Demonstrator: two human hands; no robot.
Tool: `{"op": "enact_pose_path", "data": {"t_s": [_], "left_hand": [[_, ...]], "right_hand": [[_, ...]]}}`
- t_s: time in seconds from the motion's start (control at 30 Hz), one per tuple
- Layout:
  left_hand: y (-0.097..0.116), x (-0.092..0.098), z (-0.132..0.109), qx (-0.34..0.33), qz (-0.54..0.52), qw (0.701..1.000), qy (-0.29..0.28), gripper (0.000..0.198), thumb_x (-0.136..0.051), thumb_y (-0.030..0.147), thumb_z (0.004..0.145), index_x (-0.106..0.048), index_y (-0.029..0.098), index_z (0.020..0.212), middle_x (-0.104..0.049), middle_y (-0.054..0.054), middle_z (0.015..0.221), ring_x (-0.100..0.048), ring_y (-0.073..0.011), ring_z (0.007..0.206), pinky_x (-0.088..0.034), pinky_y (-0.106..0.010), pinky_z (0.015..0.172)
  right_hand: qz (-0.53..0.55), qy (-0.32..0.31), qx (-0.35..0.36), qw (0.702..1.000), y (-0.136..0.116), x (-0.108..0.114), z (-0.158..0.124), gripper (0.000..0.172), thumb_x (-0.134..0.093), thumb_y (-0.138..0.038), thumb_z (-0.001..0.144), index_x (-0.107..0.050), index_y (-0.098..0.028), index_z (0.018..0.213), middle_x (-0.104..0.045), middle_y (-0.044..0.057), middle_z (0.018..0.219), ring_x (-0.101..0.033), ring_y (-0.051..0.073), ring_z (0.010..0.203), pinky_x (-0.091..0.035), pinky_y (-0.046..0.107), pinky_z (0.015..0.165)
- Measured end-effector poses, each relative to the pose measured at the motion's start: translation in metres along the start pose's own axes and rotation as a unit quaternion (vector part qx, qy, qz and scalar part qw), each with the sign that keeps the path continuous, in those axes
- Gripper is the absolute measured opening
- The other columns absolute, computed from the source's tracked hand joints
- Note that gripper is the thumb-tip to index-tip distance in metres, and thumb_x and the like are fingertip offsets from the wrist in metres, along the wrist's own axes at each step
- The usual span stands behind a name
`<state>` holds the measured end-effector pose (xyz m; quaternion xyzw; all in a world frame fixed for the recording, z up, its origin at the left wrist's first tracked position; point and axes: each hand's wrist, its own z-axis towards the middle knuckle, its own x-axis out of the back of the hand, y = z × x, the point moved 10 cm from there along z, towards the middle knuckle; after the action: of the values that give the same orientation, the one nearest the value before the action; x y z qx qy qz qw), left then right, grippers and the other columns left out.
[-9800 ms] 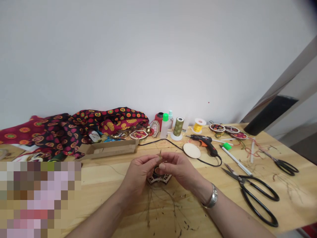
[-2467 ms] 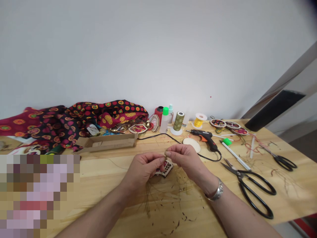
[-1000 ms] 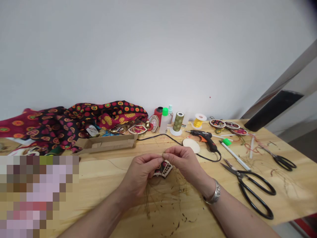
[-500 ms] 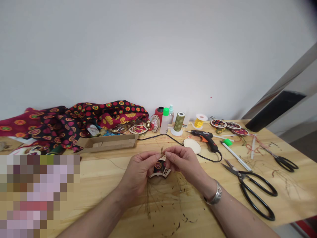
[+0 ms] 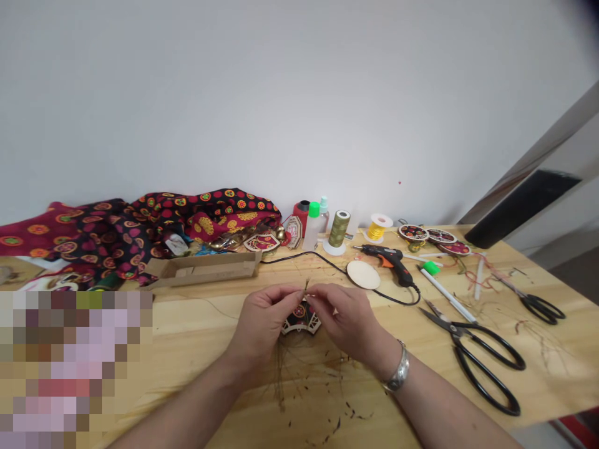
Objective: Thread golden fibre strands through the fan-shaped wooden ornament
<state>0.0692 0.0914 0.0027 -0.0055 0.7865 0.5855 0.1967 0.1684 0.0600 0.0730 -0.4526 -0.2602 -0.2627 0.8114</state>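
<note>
In the head view, both hands meet over the table at the top of a small fan-shaped ornament (image 5: 300, 317). It has a pale cut-out wooden rim and dark fabric with a round printed motif. A short tuft of olive thread (image 5: 306, 284) sticks up between the fingertips. My left hand (image 5: 266, 321) is closed, thumb and forefinger pinching the thread's base from the left. From the right, my right hand (image 5: 349, 318) pinches at the same spot, its fingers curled in. The fingertips hide the exact knot or loop. Loose thread strands (image 5: 279, 380) trail below the ornament.
Large black-handled scissors (image 5: 468, 340) lie to the right, with smaller scissors (image 5: 543, 307) beyond. Behind stand a glue gun (image 5: 386, 257), an olive thread spool (image 5: 339, 231) and a yellow spool (image 5: 375, 229). A cardboard tray (image 5: 206, 273) and patterned cloth (image 5: 196, 215) lie left.
My right hand has rolled inward and its fingers have curled closer around the thread's base. The right wrist has shifted slightly left; my left hand stays almost still.
</note>
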Motion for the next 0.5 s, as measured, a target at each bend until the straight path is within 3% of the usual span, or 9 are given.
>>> {"op": "enact_pose_path", "data": {"t_s": [0.23, 0.37, 0.5], "left_hand": [[0.014, 0.004, -0.001, -0.038, 0.109, 0.993, 0.031, 0.016, -0.068, 0.03, 0.065, -0.071, 0.016, 0.071, -0.067, -0.001, 0.061, -0.057, -0.0131, 0.057, -0.045, -0.023, 0.056], [0.008, 0.003, 0.0, -0.02, 0.088, 0.996, 0.025, 0.015, -0.068, 0.03, 0.065, -0.07, 0.016, 0.069, -0.067, 0.0, 0.06, -0.057, -0.0127, 0.056, -0.045, -0.023, 0.055], [0.002, 0.004, 0.001, -0.006, 0.058, 0.998, 0.018, 0.014, -0.067, 0.03, 0.066, -0.069, 0.016, 0.068, -0.065, 0.001, 0.057, -0.056, -0.0122, 0.054, -0.044, -0.023, 0.055]], "right_hand": [[-0.034, -0.023, 0.002, 0.999, 0.003, -0.005, 0.001, 0.021, -0.039, -0.025, 0.088, -0.059, -0.019, 0.091, -0.065, 0.007, 0.076, -0.058, 0.016, 0.066, -0.039, 0.027, 0.061], [0.074, 0.01, -0.082, 0.994, 0.02, -0.003, 0.0, 0.014, -0.045, -0.025, 0.085, -0.058, -0.021, 0.086, -0.064, 0.004, 0.072, -0.058, 0.015, 0.063, -0.041, 0.026, 0.06], [0.196, 0.016, -0.171, 0.966, 0.036, -0.011, -0.003, 0.011, -0.047, -0.029, 0.083, -0.054, -0.02, 0.082, -0.059, 0.001, 0.062, -0.056, 0.013, 0.055, -0.044, 0.025, 0.055]]}}
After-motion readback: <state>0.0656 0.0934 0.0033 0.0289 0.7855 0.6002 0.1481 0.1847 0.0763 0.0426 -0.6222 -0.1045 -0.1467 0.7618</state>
